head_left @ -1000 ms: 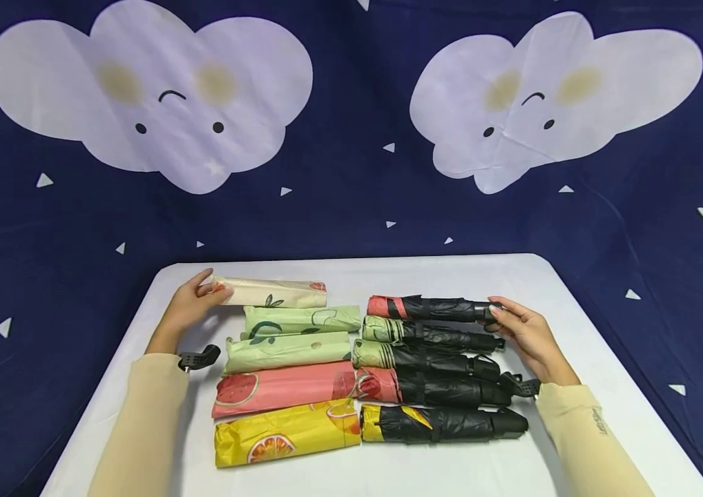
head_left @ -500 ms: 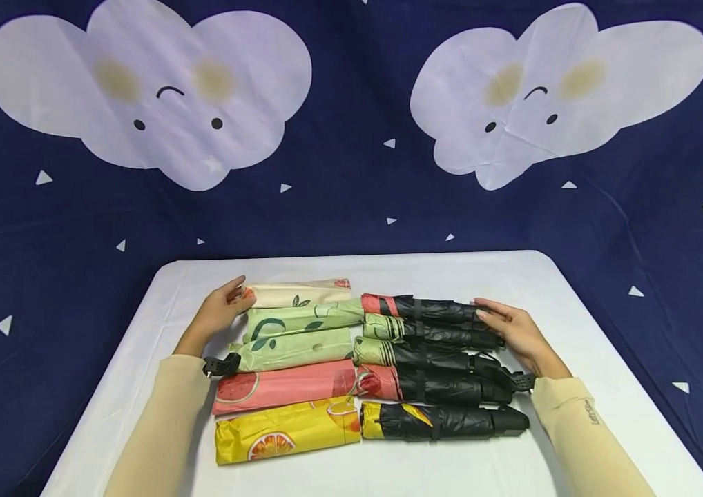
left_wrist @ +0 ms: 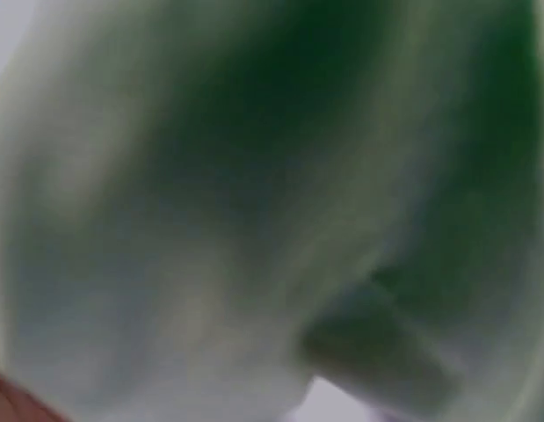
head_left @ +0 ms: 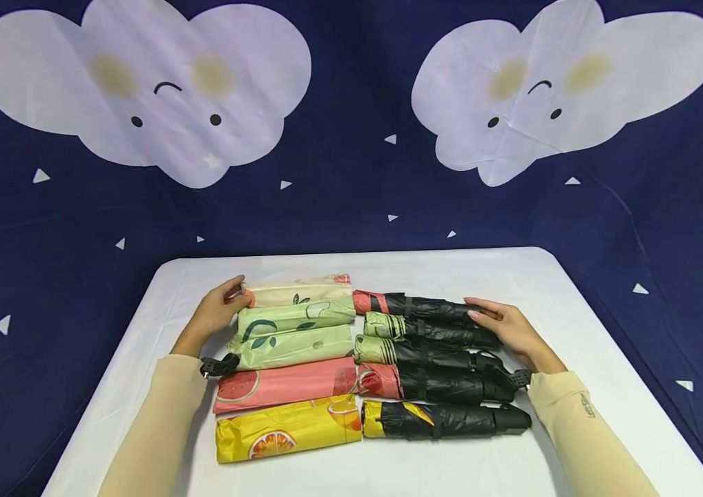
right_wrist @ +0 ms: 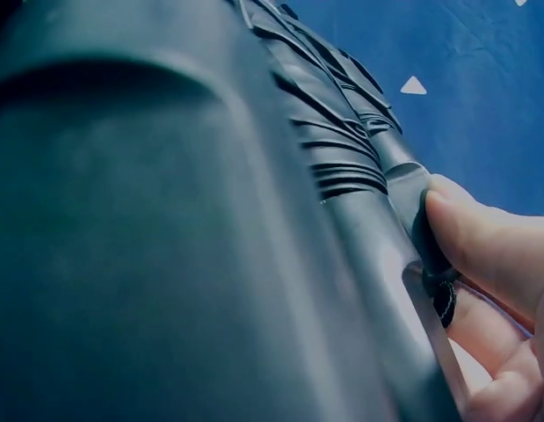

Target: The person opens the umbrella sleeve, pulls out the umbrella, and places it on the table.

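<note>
At the far left of the table, my left hand (head_left: pixel 217 308) holds the left end of a cream umbrella sleeve (head_left: pixel 295 293) with a fruit print, thumb on the near side. Across from it, my right hand (head_left: pixel 509 327) grips the handle end of the farthest folded umbrella (head_left: pixel 432 307), black with a red end. In the right wrist view, the thumb (right_wrist: pixel 469 230) presses on that dark handle and the other fingers curl below. Two pale green sleeves (head_left: pixel 298 317) lie just nearer than the cream one. Blurred green cloth (left_wrist: pixel 254 220) fills the left wrist view.
A red watermelon sleeve (head_left: pixel 286 384) and a yellow orange-print sleeve (head_left: pixel 283 429) complete the left column. Several folded black umbrellas, such as the nearest one with yellow (head_left: pixel 451 420), form the right column. The white table (head_left: pixel 426 269) ends at a dark blue cloud-print backdrop (head_left: pixel 351 138).
My left hand moved right with the cream sleeve, then stayed nearly still. The farthest umbrella slid left with my right hand, and the farther green sleeve shifted slightly left.
</note>
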Tool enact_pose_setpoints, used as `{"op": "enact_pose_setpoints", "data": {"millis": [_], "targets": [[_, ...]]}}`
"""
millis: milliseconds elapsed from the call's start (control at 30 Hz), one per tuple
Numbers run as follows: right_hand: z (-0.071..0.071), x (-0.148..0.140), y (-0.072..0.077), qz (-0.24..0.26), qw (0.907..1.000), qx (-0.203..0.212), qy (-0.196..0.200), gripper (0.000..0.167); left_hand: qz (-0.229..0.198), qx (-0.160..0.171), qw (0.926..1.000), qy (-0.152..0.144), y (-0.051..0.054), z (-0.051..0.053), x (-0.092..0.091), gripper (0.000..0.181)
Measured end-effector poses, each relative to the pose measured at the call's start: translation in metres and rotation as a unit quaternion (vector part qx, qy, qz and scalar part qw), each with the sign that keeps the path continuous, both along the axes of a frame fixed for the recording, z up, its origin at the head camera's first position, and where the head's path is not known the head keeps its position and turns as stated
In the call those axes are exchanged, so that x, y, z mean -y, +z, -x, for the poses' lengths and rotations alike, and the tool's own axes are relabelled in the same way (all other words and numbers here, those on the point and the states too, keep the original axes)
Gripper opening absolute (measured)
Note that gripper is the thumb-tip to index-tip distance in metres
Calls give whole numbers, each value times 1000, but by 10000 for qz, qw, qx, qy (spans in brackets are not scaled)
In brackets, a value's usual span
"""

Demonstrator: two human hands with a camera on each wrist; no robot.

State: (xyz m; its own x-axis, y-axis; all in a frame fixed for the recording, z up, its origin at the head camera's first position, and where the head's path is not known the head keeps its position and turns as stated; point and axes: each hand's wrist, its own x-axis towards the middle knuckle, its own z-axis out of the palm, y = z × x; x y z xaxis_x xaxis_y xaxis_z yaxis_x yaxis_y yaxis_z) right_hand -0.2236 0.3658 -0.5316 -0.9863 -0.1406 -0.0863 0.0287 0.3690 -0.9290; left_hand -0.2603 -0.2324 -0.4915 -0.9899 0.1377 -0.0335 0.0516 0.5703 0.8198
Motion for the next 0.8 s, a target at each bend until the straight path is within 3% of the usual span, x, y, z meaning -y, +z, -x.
{"op": "enact_pose_setpoints", "data": {"millis": [400, 500, 633, 800], "targets": [[4, 3, 2, -210, 9993, -308, 58, 53, 304, -96, 9989, 358, 5, -9, 9, 59], [1, 0, 10, -289, 9991, -307, -12, 53, 352, -167, 9985, 393, 12, -13, 9, 57], [-10, -8, 33, -510, 9976, -354, -315, 55, 467, -789, 9954, 280, 42, -17, 6, 51], [-19, -8, 82, -830, 9897, -990, -620, 52, 760, -1900, 9783, 333, 91, -33, -6, 44]]}}
